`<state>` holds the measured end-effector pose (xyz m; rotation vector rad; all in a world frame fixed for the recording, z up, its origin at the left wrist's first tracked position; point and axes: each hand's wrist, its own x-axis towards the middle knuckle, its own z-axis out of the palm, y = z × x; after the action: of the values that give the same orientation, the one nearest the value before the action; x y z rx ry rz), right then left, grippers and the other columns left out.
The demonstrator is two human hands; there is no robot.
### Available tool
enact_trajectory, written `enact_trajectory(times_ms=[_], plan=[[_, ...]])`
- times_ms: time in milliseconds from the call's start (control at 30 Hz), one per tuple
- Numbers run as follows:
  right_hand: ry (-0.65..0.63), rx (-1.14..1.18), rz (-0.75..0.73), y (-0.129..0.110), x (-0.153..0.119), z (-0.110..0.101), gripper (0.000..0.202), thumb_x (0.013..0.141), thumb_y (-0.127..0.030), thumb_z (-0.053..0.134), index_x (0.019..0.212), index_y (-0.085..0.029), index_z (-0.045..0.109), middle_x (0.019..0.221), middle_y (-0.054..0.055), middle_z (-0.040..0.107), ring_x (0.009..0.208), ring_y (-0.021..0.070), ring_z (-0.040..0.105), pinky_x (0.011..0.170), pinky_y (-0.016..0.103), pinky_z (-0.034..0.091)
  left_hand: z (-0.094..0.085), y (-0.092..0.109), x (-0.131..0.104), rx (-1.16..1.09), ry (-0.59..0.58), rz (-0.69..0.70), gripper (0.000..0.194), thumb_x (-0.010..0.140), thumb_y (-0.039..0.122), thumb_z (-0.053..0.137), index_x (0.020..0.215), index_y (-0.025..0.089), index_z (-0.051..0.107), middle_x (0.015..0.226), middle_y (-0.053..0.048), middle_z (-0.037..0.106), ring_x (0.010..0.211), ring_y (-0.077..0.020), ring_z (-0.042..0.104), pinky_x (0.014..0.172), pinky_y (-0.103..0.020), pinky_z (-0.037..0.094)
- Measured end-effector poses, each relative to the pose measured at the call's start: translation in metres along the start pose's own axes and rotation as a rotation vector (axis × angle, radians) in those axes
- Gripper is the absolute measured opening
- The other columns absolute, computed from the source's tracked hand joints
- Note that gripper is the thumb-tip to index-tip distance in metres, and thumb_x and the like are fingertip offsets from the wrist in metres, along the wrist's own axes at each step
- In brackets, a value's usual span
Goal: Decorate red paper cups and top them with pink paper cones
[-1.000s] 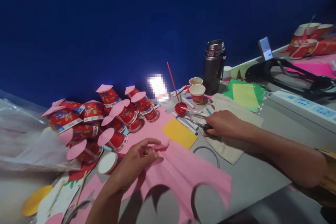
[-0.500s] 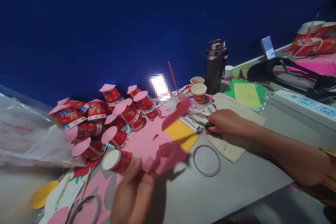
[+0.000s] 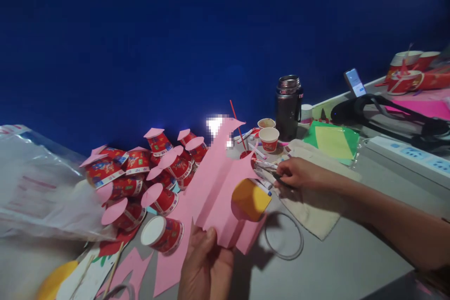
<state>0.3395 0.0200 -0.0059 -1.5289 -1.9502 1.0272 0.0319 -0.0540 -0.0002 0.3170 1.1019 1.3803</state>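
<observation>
My left hand [image 3: 207, 262] pinches the lower edge of a pink paper sheet [image 3: 211, 187], thumb in front. The sheet stands raised and creased, with curved bites cut from its edges and pointed tips. My right hand [image 3: 293, 173] has its fingers closed on the dark handle of a pair of scissors [image 3: 279, 179], low over a beige cloth [image 3: 316, 211]. The scissors' blades are hard to make out among the pens [image 3: 263, 165]. Behind the sheet lies yellow paper [image 3: 251, 199]. To its left, red paper cups [image 3: 128, 211] with pink paper discs are piled up.
A cup with a white end [image 3: 163, 234] lies near my left hand. A grey tape ring [image 3: 298, 239] lies at centre right. Beyond stand a dark thermos [image 3: 288, 108] and small cups [image 3: 269, 139]. A power strip [image 3: 408, 157] is at right, a plastic bag [image 3: 42, 197] at left.
The pink sheet has been turned upright and now spreads flat towards me in my left hand, which has moved right. My right hand stays by the pens. The view has tilted upward.
</observation>
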Motion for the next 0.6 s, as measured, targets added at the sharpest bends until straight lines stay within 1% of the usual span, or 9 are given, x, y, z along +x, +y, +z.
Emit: enact_trajectory(times_ms=[67,133,200,267,333,433,500,600], plan=[[-0.041,0.076,0.022,-0.004,-0.001,0.004,0.029,0.081,-0.042,0.070,0.078,-0.015,0.062,0.062,-0.001,0.056,0.055,0.0102,0.044,0.052,0.024,0.031,0.003,-0.005,0.003,0.002,0.002,0.009,0.031,0.074,0.008,0.079,0.100,0.024,0.073,0.079,-0.001,0.077,0.080,-0.0184,0.076,0.073,-0.026,0.063],[-0.141,0.159,0.006,-0.012,-0.005,0.008,0.030,0.081,-0.044,0.069,0.084,-0.015,0.064,0.068,-0.001,0.058,0.059,0.0103,0.047,0.054,0.024,0.034,0.008,-0.009,0.005,0.007,0.010,0.005,0.032,0.077,0.007,0.077,0.103,0.025,0.072,0.079,-0.001,0.076,0.078,-0.0168,0.076,0.071,-0.024,0.062],[-0.275,0.269,-0.057,-0.021,-0.010,0.012,0.025,0.081,-0.038,0.068,0.088,-0.014,0.065,0.075,0.001,0.059,0.065,0.0111,0.050,0.058,0.024,0.037,0.016,-0.011,0.005,0.000,0.022,0.017,0.032,0.079,0.009,0.075,0.106,0.026,0.072,0.082,0.000,0.076,0.080,-0.0167,0.076,0.071,-0.025,0.062],[-0.334,0.331,-0.095,-0.029,-0.015,0.015,0.021,0.077,-0.031,0.069,0.089,-0.015,0.065,0.079,0.001,0.060,0.070,0.0119,0.052,0.062,0.024,0.039,0.024,-0.013,0.003,-0.014,0.034,0.057,0.032,0.081,0.012,0.074,0.110,0.027,0.071,0.088,-0.001,0.076,0.087,-0.0183,0.076,0.074,-0.027,0.063],[-0.339,0.386,-0.094,-0.033,-0.017,0.019,0.022,0.074,-0.028,0.071,0.091,-0.015,0.065,0.082,0.001,0.062,0.072,0.0123,0.054,0.065,0.024,0.042,0.031,-0.016,-0.001,-0.008,0.017,0.090,0.039,0.079,0.013,0.075,0.115,0.028,0.070,0.097,-0.002,0.077,0.094,-0.0209,0.076,0.079,-0.032,0.064],[-0.360,0.524,-0.086,-0.035,-0.020,0.029,0.027,0.077,-0.035,0.072,0.094,-0.016,0.064,0.083,0.001,0.063,0.071,0.0117,0.057,0.064,0.023,0.043,0.035,-0.025,-0.006,0.012,-0.051,0.089,0.059,0.070,0.013,0.081,0.125,0.031,0.068,0.104,-0.004,0.078,0.098,-0.0261,0.076,0.085,-0.040,0.063],[-0.345,0.595,-0.055,-0.036,-0.021,0.037,0.030,0.078,-0.041,0.073,0.090,-0.015,0.063,0.079,0.001,0.063,0.067,0.0106,0.058,0.059,0.021,0.042,0.033,-0.034,-0.008,0.015,-0.071,0.080,0.068,0.063,0.014,0.085,0.126,0.031,0.067,0.102,-0.004,0.079,0.096,-0.0283,0.076,0.084,-0.042,0.063],[-0.261,0.676,0.043,-0.040,-0.024,0.049,0.032,0.079,-0.044,0.075,0.082,-0.015,0.061,0.074,0.000,0.063,0.061,0.0087,0.056,0.053,0.018,0.038,0.024,-0.051,-0.009,0.066,-0.023,0.048,0.069,0.055,0.015,0.090,0.121,0.028,0.069,0.086,-0.003,0.079,0.082,-0.0272,0.078,0.076,-0.038,0.063]])
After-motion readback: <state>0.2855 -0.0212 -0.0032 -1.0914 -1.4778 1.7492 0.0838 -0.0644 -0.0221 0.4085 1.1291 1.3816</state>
